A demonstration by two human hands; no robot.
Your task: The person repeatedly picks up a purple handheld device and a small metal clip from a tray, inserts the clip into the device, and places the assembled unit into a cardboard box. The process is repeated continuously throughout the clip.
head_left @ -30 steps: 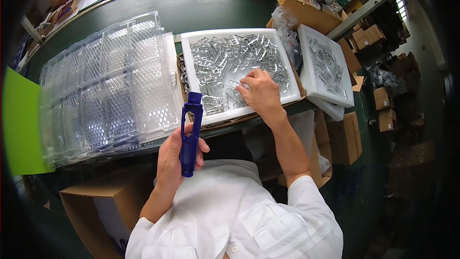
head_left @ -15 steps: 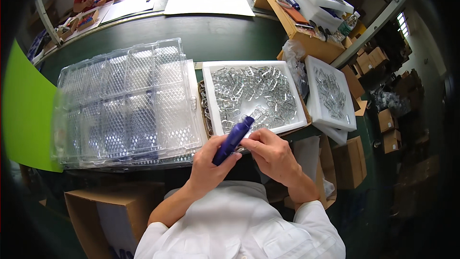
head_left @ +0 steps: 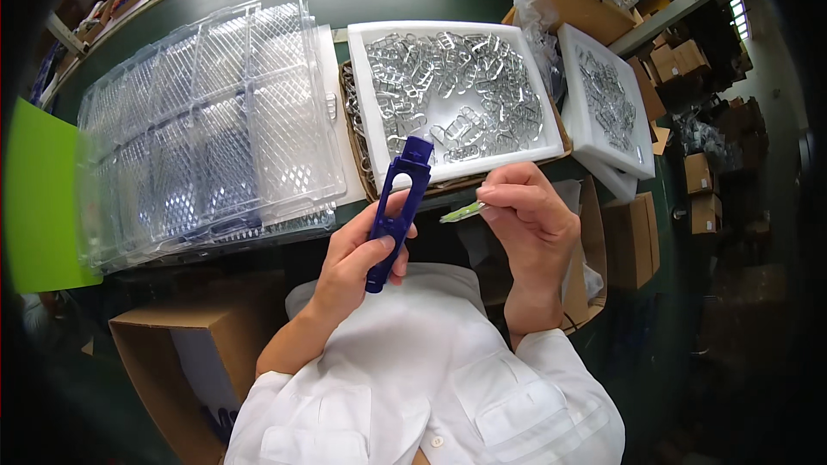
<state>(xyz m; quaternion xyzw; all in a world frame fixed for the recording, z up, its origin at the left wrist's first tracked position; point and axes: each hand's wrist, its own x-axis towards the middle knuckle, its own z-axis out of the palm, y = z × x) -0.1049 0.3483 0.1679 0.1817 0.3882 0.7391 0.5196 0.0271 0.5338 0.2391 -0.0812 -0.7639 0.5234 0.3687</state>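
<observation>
My left hand (head_left: 349,250) is closed round a dark blue plastic housing (head_left: 396,226), long and narrow, with a rounded opening near its upper end. It is tilted, its upper end reaching over the front rim of a white foam tray (head_left: 482,171). Loose bent metal clips (head_left: 495,77) fill much of that tray. To the right of the housing and apart from it, my right hand (head_left: 536,222) pinches a thin, flat, shiny piece (head_left: 463,213) with a green tint. Its exact kind is unclear.
Stacked clear plastic compartment trays (head_left: 207,108) cover the left of the green bench. A second foam tray (head_left: 639,151) of metal clips leans at the right. Beyond it are a wooden shelf (head_left: 568,4) and cardboard boxes (head_left: 633,245). Another open box (head_left: 168,317) stands below left.
My right hand has moved right, away from the housing, and now shows the thin piece in its fingers. The housing has turned, showing its opening. The whole view has shifted downward.
</observation>
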